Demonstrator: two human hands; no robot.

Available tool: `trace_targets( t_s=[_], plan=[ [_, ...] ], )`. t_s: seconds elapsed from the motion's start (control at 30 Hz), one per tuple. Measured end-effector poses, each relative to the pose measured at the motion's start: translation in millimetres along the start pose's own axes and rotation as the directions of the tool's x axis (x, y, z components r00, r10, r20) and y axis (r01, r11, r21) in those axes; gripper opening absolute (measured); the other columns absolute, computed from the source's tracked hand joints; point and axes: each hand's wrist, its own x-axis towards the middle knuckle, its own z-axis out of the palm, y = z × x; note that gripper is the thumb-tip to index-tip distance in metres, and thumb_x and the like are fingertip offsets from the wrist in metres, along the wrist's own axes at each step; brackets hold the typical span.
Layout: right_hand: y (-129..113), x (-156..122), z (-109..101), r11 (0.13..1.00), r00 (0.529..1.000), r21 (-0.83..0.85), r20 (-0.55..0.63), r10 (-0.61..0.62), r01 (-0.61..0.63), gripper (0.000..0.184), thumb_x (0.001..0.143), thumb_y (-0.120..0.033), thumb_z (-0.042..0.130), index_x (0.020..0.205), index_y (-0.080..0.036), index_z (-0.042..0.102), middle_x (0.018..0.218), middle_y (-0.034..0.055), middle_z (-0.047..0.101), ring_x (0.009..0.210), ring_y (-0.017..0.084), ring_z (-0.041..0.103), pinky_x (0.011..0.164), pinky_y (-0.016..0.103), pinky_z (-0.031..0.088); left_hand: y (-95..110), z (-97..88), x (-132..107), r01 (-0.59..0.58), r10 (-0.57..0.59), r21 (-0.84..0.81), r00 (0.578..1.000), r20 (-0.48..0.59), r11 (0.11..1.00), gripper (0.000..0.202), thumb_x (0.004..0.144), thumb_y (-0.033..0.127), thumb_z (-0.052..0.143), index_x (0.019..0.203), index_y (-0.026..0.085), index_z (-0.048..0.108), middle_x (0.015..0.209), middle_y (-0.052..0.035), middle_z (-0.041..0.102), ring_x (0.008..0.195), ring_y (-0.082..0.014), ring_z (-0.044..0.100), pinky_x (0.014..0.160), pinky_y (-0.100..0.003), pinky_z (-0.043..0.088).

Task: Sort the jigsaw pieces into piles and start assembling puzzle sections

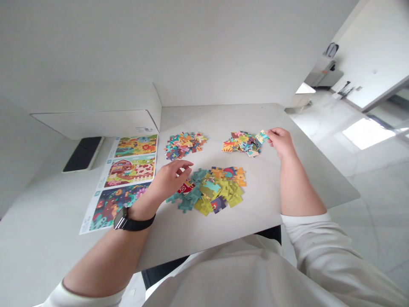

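Observation:
Between the thumb and fingers of my right hand [278, 140] is a puzzle piece [261, 137] in teal and yellow, at the right edge of the far right pile of puzzle pieces [242, 145]. My left hand [169, 179], with a black watch on its wrist, is over the left side of the near pile [220, 189]. Its fingers are loosely curved and apart, with no piece visible in them. That near pile has green, teal and orange pieces, and a red barn piece [185, 187] lies close to my left fingertips. A third pile [185, 145] sits at the far left.
A printed picture sheet [104, 187] with three scenes lies to the left. Behind it are a dark phone [83, 153] and a white box [96, 121]. The white table [255, 204] meets a wall at the back, and its right edge borders a tiled floor.

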Motion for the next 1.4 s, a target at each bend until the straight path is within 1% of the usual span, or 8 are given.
trace_targets(
  t_s=[0.2, 0.47, 0.53, 0.6, 0.77, 1.0, 1.2, 1.4],
  plan=[
    [17, 3, -3, 0.943, 0.973, -0.323, 0.181, 0.145, -0.081, 0.016, 0.084, -0.031, 0.078, 0.077, -0.018, 0.072, 0.058, 0.0003, 0.063, 0.057, 0.015, 0.056, 0.058, 0.026, 0.043, -1, -1.0, -1, 0.0, 0.0, 0.018, 1.0, -0.008, 1.0, 0.039, 0.099, 0.048, 0.057, 0.121, 0.025, 0.079, 0.106, -0.0059, 0.08, 0.074, -0.0181, 0.07, 0.079, -0.031, 0.057],
    [8, -11, 8, 0.819, 0.964, -0.511, 0.183, -0.192, 0.26, 0.017, 0.092, -0.034, 0.071, 0.093, -0.02, 0.081, 0.093, 0.0099, 0.082, 0.083, 0.024, 0.071, 0.076, 0.032, 0.05, -1, 0.4, -1, -0.001, 0.0, 0.021, 1.0, 0.016, 1.0, 0.04, 0.1, 0.049, 0.056, 0.122, 0.025, 0.078, 0.111, -0.0063, 0.08, 0.077, -0.0188, 0.071, 0.081, -0.032, 0.056],
    [1, -29, 21, 0.853, 0.88, -0.351, 0.418, -0.226, 0.386, 0.021, 0.093, -0.039, 0.072, 0.101, -0.022, 0.081, 0.094, 0.0068, 0.082, 0.082, 0.022, 0.071, 0.077, 0.032, 0.051, -2, 1.5, -1, 0.001, -0.001, 0.028, 1.0, 0.017, 1.0, 0.04, 0.1, 0.049, 0.056, 0.123, 0.024, 0.078, 0.111, -0.0066, 0.08, 0.078, -0.019, 0.071, 0.081, -0.032, 0.056],
    [-7, -51, 36, 0.837, 0.698, -0.223, 0.677, -0.235, 0.499, 0.025, 0.088, -0.042, 0.079, 0.104, -0.023, 0.08, 0.094, 0.0049, 0.081, 0.085, 0.022, 0.072, 0.08, 0.032, 0.053, -3, 2.5, -1, -0.001, 0.0, 0.034, 1.0, 0.019, 0.999, 0.04, 0.1, 0.049, 0.055, 0.123, 0.025, 0.078, 0.111, -0.0066, 0.08, 0.079, -0.0194, 0.071, 0.082, -0.032, 0.056],
    [-20, -89, 65, 0.651, 0.463, -0.206, 0.851, -0.25, 0.73, 0.025, 0.078, -0.028, 0.089, 0.101, -0.025, 0.08, 0.104, 0.006, 0.078, 0.092, 0.023, 0.07, 0.079, 0.031, 0.05, -6, 3.3, -2, -0.004, 0.003, 0.027, 1.0, 0.025, 1.0, 0.041, 0.101, 0.05, 0.055, 0.125, 0.025, 0.078, 0.114, -0.0066, 0.08, 0.082, -0.0195, 0.072, 0.082, -0.032, 0.056],
    [-21, -81, 54, 0.755, 0.486, -0.188, 0.852, -0.193, 0.628, 0.006, 0.086, -0.022, 0.077, 0.09, -0.024, 0.073, 0.089, 0.0009, 0.076, 0.08, 0.019, 0.068, 0.073, 0.028, 0.049, -7, 3.2, -2, -0.012, 0.012, 0.02, 1.0, 0.017, 1.0, 0.04, 0.102, 0.049, 0.056, 0.124, 0.025, 0.078, 0.112, -0.0062, 0.079, 0.08, -0.0187, 0.071, 0.081, -0.031, 0.055],
    [-17, -86, 61, 0.703, 0.453, -0.22, 0.877, -0.162, 0.676, 0.043, 0.071, -0.026, 0.092, 0.112, -0.026, 0.078, 0.108, 0.0046, 0.078, 0.089, 0.022, 0.07, 0.075, 0.031, 0.051, -7, 3.9, -2, -0.013, 0.012, 0.033, 1.0, 0.018, 0.999, 0.041, 0.102, 0.049, 0.055, 0.125, 0.025, 0.078, 0.114, -0.0065, 0.079, 0.082, -0.0194, 0.072, 0.083, -0.032, 0.056],
    [-17, -75, 55, 0.84, 0.464, -0.167, 0.879, -0.109, 0.515, 0.015, 0.085, -0.033, 0.078, 0.097, -0.025, 0.079, 0.088, 0.0015, 0.078, 0.08, 0.02, 0.07, 0.073, 0.031, 0.05, -7, 3.5, -1, -0.013, 0.013, 0.031, 1.0, 0.019, 0.999, 0.039, 0.101, 0.047, 0.056, 0.124, 0.025, 0.078, 0.111, -0.0057, 0.079, 0.081, -0.0188, 0.071, 0.083, -0.031, 0.056]
  ],
)
